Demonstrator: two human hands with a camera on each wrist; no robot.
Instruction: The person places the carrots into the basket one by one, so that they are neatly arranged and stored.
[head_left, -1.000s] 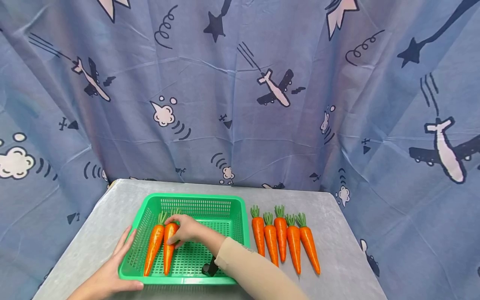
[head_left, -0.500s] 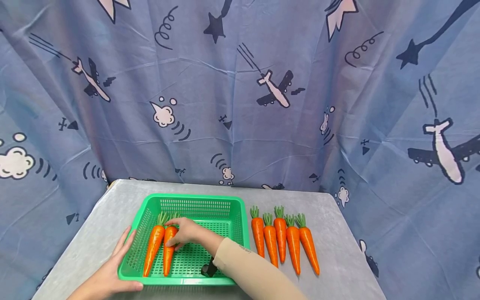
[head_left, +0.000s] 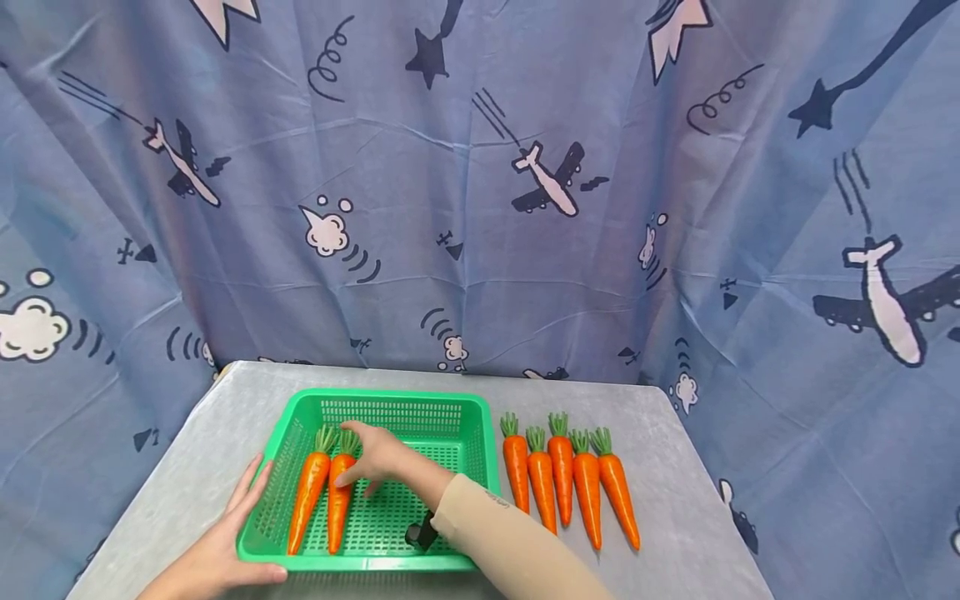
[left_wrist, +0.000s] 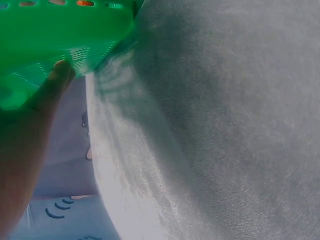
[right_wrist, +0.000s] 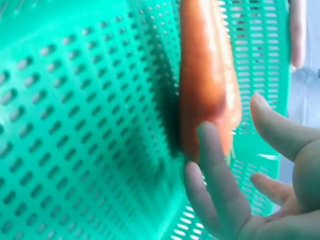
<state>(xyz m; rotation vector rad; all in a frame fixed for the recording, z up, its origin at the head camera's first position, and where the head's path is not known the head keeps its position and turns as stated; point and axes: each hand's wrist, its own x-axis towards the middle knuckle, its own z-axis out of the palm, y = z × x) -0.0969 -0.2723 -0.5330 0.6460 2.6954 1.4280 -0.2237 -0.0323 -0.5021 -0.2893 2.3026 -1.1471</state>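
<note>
A green plastic basket (head_left: 375,563) with slotted walls stands on the table, two orange carrots with green tops lying inside its left part. My right hand (head_left: 386,454) is over the right one of these, a carrot (head_left: 338,508), with fingers spread. In the right wrist view that carrot (right_wrist: 205,65) lies beyond the parted fingertips; whether one fingertip still touches it I cannot tell. Just left of it lies the other carrot (head_left: 307,500). My left hand (head_left: 213,554) rests at the basket's front left corner, fingers straight along the outer left wall, thumb by the front rim.
Several more carrots (head_left: 587,492) lie side by side on the grey table (head_left: 690,500), right of the basket. A blue patterned curtain (head_left: 480,250) hangs behind the table. A small black device (head_left: 422,533) is at my right wrist.
My right fingers have loosened from the right-hand carrot in the basket and spread apart, uncovering its green top. The left hand and the basket have stayed put.
</note>
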